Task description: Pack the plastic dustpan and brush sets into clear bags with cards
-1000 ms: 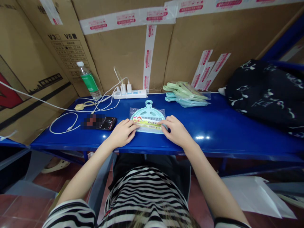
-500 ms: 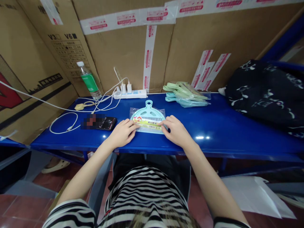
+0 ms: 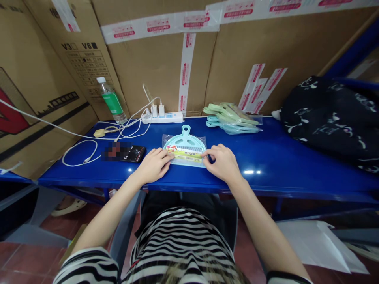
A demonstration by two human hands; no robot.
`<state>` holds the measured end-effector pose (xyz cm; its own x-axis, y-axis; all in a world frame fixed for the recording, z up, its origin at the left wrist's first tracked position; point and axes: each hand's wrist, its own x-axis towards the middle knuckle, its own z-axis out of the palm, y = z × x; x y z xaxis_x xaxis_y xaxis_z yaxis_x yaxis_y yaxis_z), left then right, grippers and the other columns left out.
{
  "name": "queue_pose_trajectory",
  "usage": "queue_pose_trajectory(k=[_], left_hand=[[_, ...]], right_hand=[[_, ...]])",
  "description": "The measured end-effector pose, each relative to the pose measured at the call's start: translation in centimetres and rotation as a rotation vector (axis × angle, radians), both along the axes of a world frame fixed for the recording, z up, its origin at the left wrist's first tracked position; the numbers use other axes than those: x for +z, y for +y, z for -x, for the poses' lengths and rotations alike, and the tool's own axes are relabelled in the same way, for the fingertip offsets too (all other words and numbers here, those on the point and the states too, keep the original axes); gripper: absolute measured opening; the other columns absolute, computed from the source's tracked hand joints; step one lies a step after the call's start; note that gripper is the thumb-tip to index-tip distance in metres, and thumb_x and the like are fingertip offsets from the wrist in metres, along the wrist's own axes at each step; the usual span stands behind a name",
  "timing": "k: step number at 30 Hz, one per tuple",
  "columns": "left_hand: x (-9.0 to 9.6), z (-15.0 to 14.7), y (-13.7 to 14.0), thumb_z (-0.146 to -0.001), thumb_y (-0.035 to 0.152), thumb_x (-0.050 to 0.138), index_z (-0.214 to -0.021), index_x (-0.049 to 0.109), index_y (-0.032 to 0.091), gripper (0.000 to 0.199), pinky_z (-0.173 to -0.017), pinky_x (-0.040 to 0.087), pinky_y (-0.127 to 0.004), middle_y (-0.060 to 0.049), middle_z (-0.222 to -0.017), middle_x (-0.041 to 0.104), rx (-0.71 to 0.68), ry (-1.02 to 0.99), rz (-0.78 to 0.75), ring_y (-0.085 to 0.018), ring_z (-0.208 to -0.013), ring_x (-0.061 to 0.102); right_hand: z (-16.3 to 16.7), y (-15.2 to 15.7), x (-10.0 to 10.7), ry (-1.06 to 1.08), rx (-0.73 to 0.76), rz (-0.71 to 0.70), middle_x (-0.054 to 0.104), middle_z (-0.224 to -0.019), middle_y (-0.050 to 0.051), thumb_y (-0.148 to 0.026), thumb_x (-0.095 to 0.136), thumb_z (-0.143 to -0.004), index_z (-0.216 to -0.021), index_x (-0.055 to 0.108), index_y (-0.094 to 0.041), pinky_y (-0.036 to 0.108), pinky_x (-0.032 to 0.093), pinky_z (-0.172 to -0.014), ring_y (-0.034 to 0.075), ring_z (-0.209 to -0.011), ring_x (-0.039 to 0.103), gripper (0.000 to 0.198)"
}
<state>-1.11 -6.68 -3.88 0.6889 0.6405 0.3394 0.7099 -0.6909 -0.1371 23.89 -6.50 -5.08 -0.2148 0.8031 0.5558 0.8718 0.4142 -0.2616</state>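
Note:
A light blue dustpan with a brush (image 3: 186, 138) lies flat in a clear plastic bag on the blue table, its looped handle pointing away from me. Across its lower part runs a yellow-green printed label (image 3: 188, 155). My left hand (image 3: 155, 163) is closed at the bag's left edge, its fingertips on the label's left end. At the right edge my right hand (image 3: 222, 163) has curled fingers, the index finger reaching onto the label's right end and the thumb by the bag's edge.
Behind, to the right, lie several bagged green and blue dustpans (image 3: 232, 118). A power strip (image 3: 162, 117) with white cables, a bottle (image 3: 111, 101) and a phone (image 3: 133, 154) are on the left. A black patterned bag (image 3: 328, 118) sits at the right; cardboard (image 3: 156, 71) stands behind.
My right hand has slid slightly to the right along the label, uncovering a bit more of its printing. My left hand and the dustpan set have stayed in place.

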Motion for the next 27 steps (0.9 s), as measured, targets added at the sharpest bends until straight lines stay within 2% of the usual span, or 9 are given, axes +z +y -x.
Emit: queue_pose_trajectory(k=[5, 11, 19, 27], left_hand=[[0.06, -0.05, 0.01, -0.094, 0.022, 0.039, -0.116, 0.061, 0.016, 0.032, -0.081, 0.044, -0.038, -0.010, -0.098, 0.063, 0.001, 0.017, -0.016, -0.024, -0.092, 0.052], [0.03, -0.20, 0.11, -0.095, 0.026, 0.039, -0.123, 0.057, 0.016, 0.034, -0.080, 0.044, -0.038, -0.010, -0.096, 0.059, 0.007, 0.060, 0.000, -0.024, -0.092, 0.052], [0.01, -0.16, 0.03, -0.094, 0.024, 0.036, -0.118, 0.058, 0.014, 0.034, -0.081, 0.045, -0.041, -0.013, -0.100, 0.059, 0.062, 0.044, -0.022, -0.027, -0.098, 0.052], [-0.24, -0.08, 0.17, -0.091, 0.023, 0.040, -0.107, 0.064, 0.014, 0.030, -0.078, 0.045, -0.041, -0.014, -0.097, 0.060, 0.122, 0.006, -0.123, -0.028, -0.097, 0.052]], right_hand=[[0.12, -0.04, 0.03, 0.010, -0.010, 0.032, 0.046, -0.052, -0.001, -0.018, 0.052, -0.071, -0.064, 0.054, -0.023, 0.030, 0.033, -0.060, 0.019, -0.060, 0.045, 0.009], [0.22, 0.16, 0.15, 0.037, 0.003, 0.081, 0.046, -0.051, -0.002, -0.020, 0.053, -0.074, -0.065, 0.044, -0.024, 0.028, 0.032, -0.058, 0.019, -0.058, 0.045, 0.013], [0.45, 0.27, -0.23, 0.017, -0.102, 0.140, 0.049, -0.055, -0.001, -0.019, 0.049, -0.074, -0.076, 0.046, -0.025, 0.027, 0.030, -0.053, 0.020, -0.059, 0.051, 0.007], [0.34, 0.28, -0.19, 0.017, -0.062, 0.171, 0.052, -0.059, 0.000, -0.017, 0.042, -0.075, -0.083, 0.050, -0.024, 0.027, 0.031, -0.053, 0.019, -0.058, 0.053, 0.013]])
